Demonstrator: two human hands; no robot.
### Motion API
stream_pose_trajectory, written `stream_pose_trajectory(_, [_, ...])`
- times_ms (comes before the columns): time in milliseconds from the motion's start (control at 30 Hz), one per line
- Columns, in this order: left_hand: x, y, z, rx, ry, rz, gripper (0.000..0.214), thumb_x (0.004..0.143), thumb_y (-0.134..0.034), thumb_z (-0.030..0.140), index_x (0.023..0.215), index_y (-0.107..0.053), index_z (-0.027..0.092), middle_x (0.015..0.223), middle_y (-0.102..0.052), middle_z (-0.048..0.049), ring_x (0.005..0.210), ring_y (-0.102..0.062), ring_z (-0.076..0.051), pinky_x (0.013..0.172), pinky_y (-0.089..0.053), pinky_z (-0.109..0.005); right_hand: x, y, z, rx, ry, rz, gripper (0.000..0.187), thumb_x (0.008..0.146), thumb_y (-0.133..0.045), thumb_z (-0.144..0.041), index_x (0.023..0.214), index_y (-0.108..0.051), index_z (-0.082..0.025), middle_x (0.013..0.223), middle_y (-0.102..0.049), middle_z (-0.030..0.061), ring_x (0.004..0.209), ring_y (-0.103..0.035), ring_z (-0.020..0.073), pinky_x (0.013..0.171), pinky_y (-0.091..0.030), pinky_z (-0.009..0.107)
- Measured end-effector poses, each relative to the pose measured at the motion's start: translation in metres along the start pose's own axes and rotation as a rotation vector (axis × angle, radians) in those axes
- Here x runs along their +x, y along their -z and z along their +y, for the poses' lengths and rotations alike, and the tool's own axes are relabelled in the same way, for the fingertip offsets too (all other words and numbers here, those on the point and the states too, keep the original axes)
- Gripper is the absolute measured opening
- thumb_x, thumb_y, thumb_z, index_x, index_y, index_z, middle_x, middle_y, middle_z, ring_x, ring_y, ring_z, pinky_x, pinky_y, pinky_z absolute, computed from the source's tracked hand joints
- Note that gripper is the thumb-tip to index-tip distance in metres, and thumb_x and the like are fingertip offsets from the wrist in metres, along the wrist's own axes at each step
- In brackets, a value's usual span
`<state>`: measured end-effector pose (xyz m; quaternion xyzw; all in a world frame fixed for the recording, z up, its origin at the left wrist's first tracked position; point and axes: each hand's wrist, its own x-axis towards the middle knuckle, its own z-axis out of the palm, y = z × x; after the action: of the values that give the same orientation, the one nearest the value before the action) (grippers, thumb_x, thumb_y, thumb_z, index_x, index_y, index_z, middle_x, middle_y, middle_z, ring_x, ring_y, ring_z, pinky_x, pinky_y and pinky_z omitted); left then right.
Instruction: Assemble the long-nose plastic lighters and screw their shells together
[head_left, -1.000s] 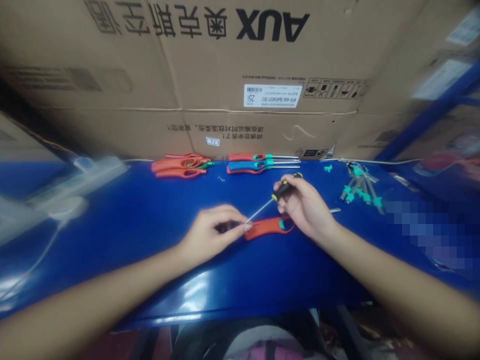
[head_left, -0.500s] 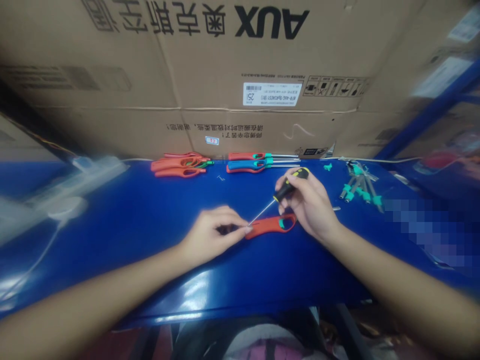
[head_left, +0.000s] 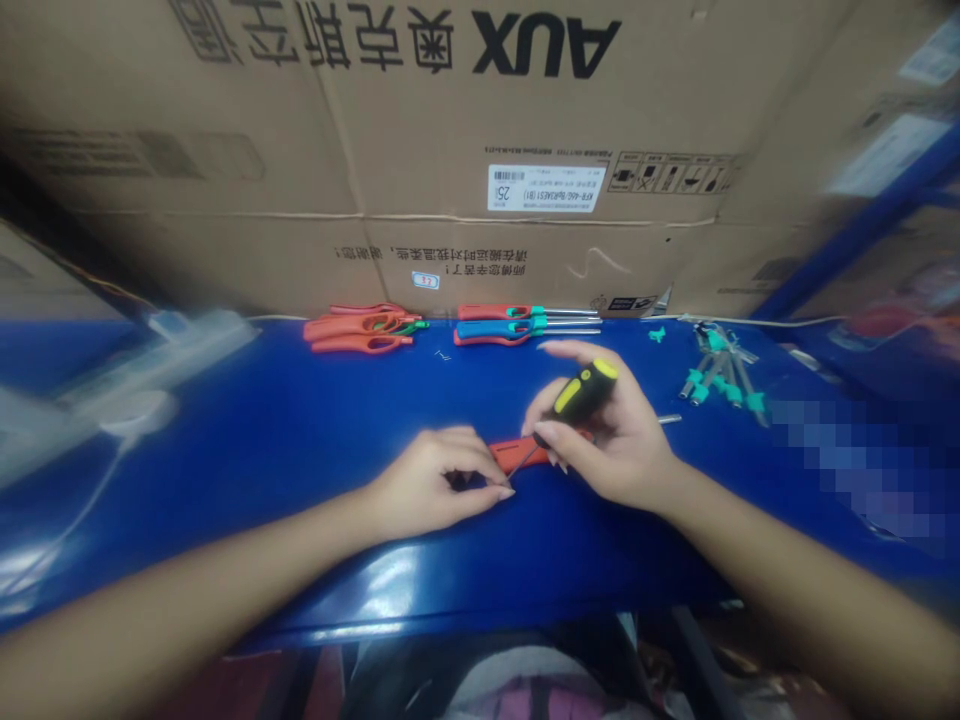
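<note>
My right hand [head_left: 626, 445] grips a black and yellow screwdriver [head_left: 583, 396], its thin shaft slanting down to the left. The shaft's tip meets the pinched thumb and forefinger of my left hand [head_left: 424, 482]. Whatever those fingertips hold is too small to make out. Flat on the table, between my hands, is an orange lighter handle [head_left: 514, 453]. Its left end is by my left fingers, and my right hand and the screwdriver cover its looped end.
Orange handles [head_left: 358, 326] and assembled lighters [head_left: 491, 328] lie along the back of the blue table [head_left: 300, 420], before a large carton [head_left: 420, 180]. At right are metal tubes with green parts [head_left: 724, 370]. A white power strip [head_left: 180, 370] is at left.
The screwdriver and my right hand have come down and toward me. Its tip and my left fingertips have shifted slightly nearer to me, past the orange handle's edge.
</note>
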<state>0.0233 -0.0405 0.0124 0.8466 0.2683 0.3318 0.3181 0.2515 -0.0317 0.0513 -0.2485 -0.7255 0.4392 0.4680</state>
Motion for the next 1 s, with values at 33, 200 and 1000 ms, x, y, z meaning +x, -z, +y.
stream_pose_trajectory(33, [0.0, 0.0, 0.0, -0.004, -0.005, -0.006, 0.008, 0.089, -0.072, 0.022, 0.091, -0.079, 0.019, 0.086, -0.077, -0.0052, 0.079, -0.068, -0.016, 0.076, -0.054, -0.029, -0.001, -0.001, 0.0, -0.007, 0.012, 0.001, 0.064, 0.092, -0.069, -0.021, 0.144, -0.034, -0.031, 0.09, -0.068, 0.0004, 0.059, -0.063, 0.0107, 0.049, -0.054, 0.025])
stream_pose_trajectory(200, [0.0, 0.0, -0.001, -0.001, -0.014, -0.033, 0.009, 0.091, -0.071, 0.025, 0.092, -0.078, 0.02, 0.087, -0.076, -0.0048, 0.081, -0.068, -0.016, 0.078, -0.054, -0.03, -0.003, -0.005, 0.001, -0.028, 0.127, -0.008, 0.078, 0.088, -0.072, -0.016, 0.146, -0.027, -0.04, 0.091, -0.068, -0.0006, 0.068, -0.07, 0.0169, 0.054, -0.06, 0.032])
stream_pose_trajectory(1000, [-0.001, 0.002, -0.003, 0.26, 0.013, -0.094, 0.04, 0.091, -0.06, 0.02, 0.13, -0.057, 0.02, 0.127, -0.067, -0.0094, 0.115, -0.06, -0.025, 0.102, -0.045, -0.044, 0.001, -0.008, 0.012, -0.095, 0.138, 0.183, 0.063, 0.083, -0.077, -0.018, 0.133, -0.043, -0.035, 0.091, -0.068, 0.0008, 0.079, -0.072, 0.022, 0.07, -0.064, 0.043])
